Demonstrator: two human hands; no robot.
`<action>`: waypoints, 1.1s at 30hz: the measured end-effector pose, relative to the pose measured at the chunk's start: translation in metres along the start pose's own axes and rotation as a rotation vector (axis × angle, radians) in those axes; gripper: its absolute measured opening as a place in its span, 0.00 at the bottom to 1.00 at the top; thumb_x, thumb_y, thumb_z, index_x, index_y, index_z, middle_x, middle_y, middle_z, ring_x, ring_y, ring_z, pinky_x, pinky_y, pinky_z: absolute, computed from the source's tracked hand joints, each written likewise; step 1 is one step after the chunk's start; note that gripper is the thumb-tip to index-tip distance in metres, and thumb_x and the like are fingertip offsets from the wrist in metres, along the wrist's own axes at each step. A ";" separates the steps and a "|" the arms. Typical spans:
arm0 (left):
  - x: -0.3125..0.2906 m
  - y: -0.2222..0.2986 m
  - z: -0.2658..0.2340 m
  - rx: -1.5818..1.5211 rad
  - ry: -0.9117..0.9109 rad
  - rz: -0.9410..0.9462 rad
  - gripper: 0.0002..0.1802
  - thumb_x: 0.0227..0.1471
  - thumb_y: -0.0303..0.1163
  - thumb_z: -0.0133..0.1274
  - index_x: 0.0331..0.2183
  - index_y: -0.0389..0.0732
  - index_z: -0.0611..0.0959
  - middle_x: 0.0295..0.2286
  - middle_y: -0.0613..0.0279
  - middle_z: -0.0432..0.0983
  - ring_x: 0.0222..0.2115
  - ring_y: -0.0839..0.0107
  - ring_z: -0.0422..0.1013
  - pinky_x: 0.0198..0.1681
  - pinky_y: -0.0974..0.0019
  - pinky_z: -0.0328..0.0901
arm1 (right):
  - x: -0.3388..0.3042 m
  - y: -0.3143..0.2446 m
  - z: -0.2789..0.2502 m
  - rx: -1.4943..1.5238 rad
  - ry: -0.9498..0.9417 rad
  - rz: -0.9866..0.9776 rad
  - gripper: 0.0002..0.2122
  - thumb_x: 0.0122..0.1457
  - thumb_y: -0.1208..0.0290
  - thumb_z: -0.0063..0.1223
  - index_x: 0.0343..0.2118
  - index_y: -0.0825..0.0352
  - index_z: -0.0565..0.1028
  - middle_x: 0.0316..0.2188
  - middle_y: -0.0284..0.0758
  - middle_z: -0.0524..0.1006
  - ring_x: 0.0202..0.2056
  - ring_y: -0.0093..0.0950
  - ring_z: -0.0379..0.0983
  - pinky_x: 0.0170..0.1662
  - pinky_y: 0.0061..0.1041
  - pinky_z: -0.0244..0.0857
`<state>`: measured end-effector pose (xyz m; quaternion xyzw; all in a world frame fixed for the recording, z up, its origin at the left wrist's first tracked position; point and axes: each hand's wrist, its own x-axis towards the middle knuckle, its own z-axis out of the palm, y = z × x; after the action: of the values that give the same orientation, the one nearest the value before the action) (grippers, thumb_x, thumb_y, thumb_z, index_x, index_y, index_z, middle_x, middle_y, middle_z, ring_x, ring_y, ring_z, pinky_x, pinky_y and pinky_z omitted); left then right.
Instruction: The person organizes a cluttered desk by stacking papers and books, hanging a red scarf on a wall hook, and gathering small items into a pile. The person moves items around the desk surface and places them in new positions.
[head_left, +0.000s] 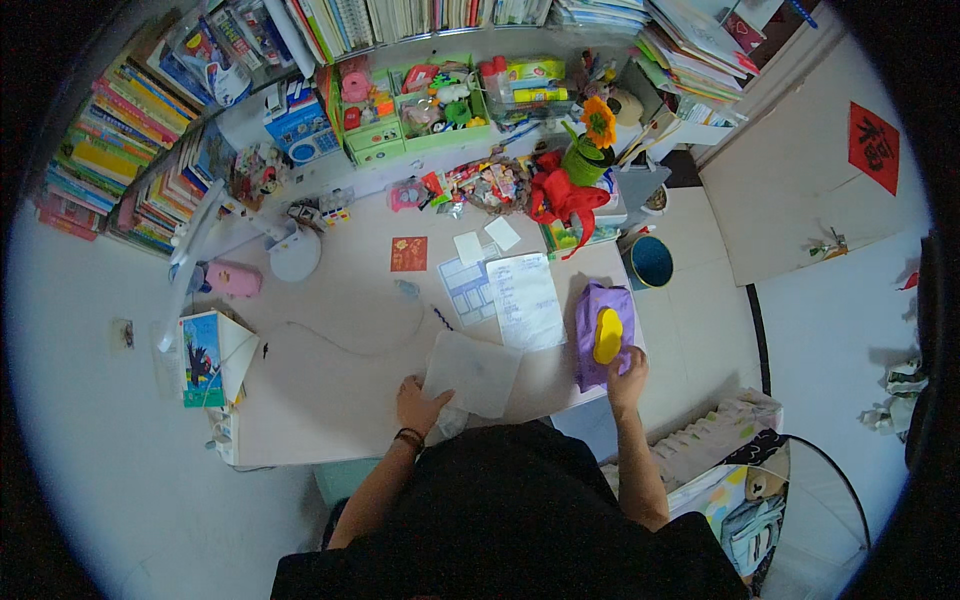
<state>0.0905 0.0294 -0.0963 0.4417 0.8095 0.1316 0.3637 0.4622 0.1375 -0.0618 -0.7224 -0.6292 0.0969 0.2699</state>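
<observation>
A white sheet that looks like a wet wipe (474, 374) lies spread near the table's front edge, its lower end crumpled. At its left edge is my left hand (420, 408), thumb and fingers closed on the sheet's margin; the fingertips are partly hidden. Towards the table's right edge lies a purple wipes pack (590, 312) with a yellow lid (608, 335), which appears closed. My right hand (627, 380) grips the pack's near right corner, fingers bent beside the lid's lower end. Between the hands, a handwritten sheet of paper (527, 300) lies flat.
Beyond the paper lie a blue-and-white printed sheet (465, 291), small white cards (502, 233) and a red square card (409, 254). A white lamp (295, 252) stands left. Toy trays (375, 135) and a potted flower (588, 160) line the back. A dark bin (649, 262) stands right.
</observation>
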 end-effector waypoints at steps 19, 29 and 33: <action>0.008 0.031 -0.101 -0.691 0.298 0.193 0.15 0.52 0.34 0.52 0.35 0.30 0.77 0.25 0.60 0.74 0.23 0.77 0.67 0.27 0.70 0.64 | -0.030 -0.069 0.035 0.259 -0.508 -0.181 0.07 0.50 0.75 0.50 0.31 0.72 0.75 0.24 0.46 0.75 0.27 0.39 0.75 0.30 0.33 0.68; -0.027 -0.030 -0.125 -0.031 0.540 0.304 0.25 0.36 0.13 0.46 0.41 0.38 0.79 0.46 0.50 0.70 0.39 0.59 0.71 0.36 0.63 0.67 | -0.074 -0.128 0.115 -0.128 -0.971 -1.139 0.19 0.55 0.71 0.44 0.51 0.62 0.65 0.51 0.42 0.64 0.48 0.40 0.66 0.49 0.36 0.62; -0.044 -0.031 -0.111 0.002 0.598 0.232 0.29 0.30 0.09 0.41 0.39 0.38 0.79 0.50 0.51 0.66 0.47 0.55 0.66 0.44 0.60 0.65 | -0.078 -0.143 0.120 -0.099 -1.047 -1.334 0.19 0.54 0.74 0.45 0.51 0.64 0.64 0.50 0.44 0.64 0.51 0.40 0.62 0.52 0.35 0.60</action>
<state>0.0086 -0.0115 -0.0146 0.4733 0.8248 0.2953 0.0918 0.2676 0.1031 -0.1046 -0.0729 -0.9707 0.2115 -0.0875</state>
